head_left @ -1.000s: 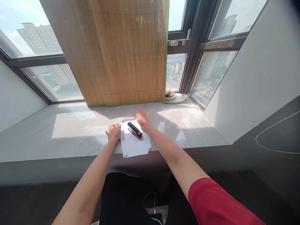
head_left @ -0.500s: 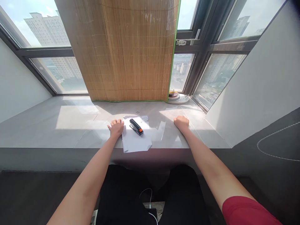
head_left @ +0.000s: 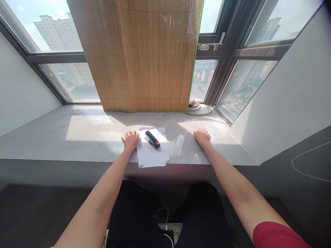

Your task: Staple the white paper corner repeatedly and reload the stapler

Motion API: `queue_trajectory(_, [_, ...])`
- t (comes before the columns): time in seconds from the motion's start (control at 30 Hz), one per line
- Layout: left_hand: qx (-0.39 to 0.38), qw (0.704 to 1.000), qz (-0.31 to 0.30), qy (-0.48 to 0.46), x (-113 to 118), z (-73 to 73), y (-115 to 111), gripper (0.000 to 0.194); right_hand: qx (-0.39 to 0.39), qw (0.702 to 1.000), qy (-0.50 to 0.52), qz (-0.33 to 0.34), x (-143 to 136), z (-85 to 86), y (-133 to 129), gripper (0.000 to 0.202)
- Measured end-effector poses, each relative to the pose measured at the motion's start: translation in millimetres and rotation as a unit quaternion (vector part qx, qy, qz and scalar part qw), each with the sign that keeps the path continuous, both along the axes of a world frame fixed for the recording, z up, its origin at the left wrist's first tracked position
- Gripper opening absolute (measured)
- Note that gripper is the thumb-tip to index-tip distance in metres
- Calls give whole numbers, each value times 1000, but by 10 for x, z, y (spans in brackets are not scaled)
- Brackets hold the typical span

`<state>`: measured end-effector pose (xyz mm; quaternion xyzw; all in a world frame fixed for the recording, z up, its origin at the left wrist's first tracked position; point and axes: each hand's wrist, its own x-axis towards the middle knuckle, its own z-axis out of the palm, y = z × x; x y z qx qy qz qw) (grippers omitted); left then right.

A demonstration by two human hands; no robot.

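Note:
A black stapler (head_left: 152, 139) with an orange patch at its near end lies aslant on white sheets of paper (head_left: 152, 158). The paper rests on the pale window sill (head_left: 85, 146) and reaches slightly past its front edge. My left hand (head_left: 130, 140) lies at the paper's left edge, its fingers apart and nothing in them. To the right, away from the paper, my right hand (head_left: 202, 136) rests on the sill in a fist, and I see nothing in it. Beyond the paper lies a small metallic strip (head_left: 154, 123), perhaps staples.
A bamboo blind (head_left: 147, 62) hangs over the window down to the back of the sill. Stacked plates (head_left: 195, 107) stand in the back right corner, beside the window frame (head_left: 224, 65). Below, a white cable (head_left: 167, 220) runs between my legs.
The view has shifted and tilted slightly, so everything appears a little further right. Both hands, the stapler and the paper keep their places on the sill.

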<state>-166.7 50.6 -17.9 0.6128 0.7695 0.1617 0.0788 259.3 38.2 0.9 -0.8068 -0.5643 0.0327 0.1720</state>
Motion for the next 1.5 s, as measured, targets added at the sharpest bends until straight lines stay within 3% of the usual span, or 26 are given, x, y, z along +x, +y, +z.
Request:
queue_trajectory(0.1, [4, 1000, 2, 3, 1, 3, -6, 56, 24, 993, 76, 93, -589, 51, -118, 48])
queue_trajectory(0.17, [2, 1000, 0, 6, -1, 8, -12, 53, 93, 938, 204, 264, -1129, 11, -250, 38])
queue_trajectory(0.2, [1, 1000, 0, 7, -3, 12, -15, 53, 103, 914, 237, 314, -1391, -24, -318, 36])
queue_trajectory(0.27, [-1, 1000, 0, 9, -8, 19, -21, 53, 87, 899, 227, 363, -1801, -106, -424, 35])
queue_trajectory(0.33, [1, 1000, -1, 8, -12, 22, -25, 54, 92, 904, 183, 375, -1983, -179, -466, 26])
queue_trajectory(0.43, [7, 1000, -6, 1, -11, 21, -30, 54, 104, 915, 157, 358, -1840, -240, -437, 19])
queue_trajectory(0.63, [20, 1000, -4, 5, 8, 22, -43, 49, 103, 944, 144, 280, -983, -259, -483, 17])
queue_trajectory(0.73, [21, 1000, -5, 9, 23, 25, -46, 47, 106, 957, 136, 235, -701, -280, -566, 18])
queue_trajectory(0.93, [27, 999, 0, 37, 84, 33, -78, 45, 130, 953, 170, 215, -644, -315, -568, 32])
queue_trajectory(1.13, [45, 997, -23, 52, 265, 133, -237, 41, 120, 950, 168, 234, -640, -297, -547, 26])
queue_trajectory(1.2, [67, 994, -78, 19, 453, 170, -301, 41, 117, 950, 170, 234, -628, -288, -559, 24])
queue_trajectory(1.23, [80, 987, -137, 2, 570, 179, -331, 41, 118, 951, 169, 232, -623, -284, -566, 23])
queue_trajectory(1.3, [98, 951, -292, -26, 809, 165, -378, 41, 130, 953, 164, 221, -611, -281, -580, 24])
queue_trajectory(1.37, [94, 923, -372, -22, 996, 117, -407, 37, 152, 953, 163, 204, -592, -286, -587, 24])
queue_trajectory(1.43, [85, 918, -387, -6, 1094, 56, -422, 31, 173, 952, 174, 183, -566, -294, -584, 26])
queue_trajectory(1.5, [84, 928, -364, 11, 1117, 10, -427, 26, 188, 948, 194, 167, -538, -298, -575, 30])
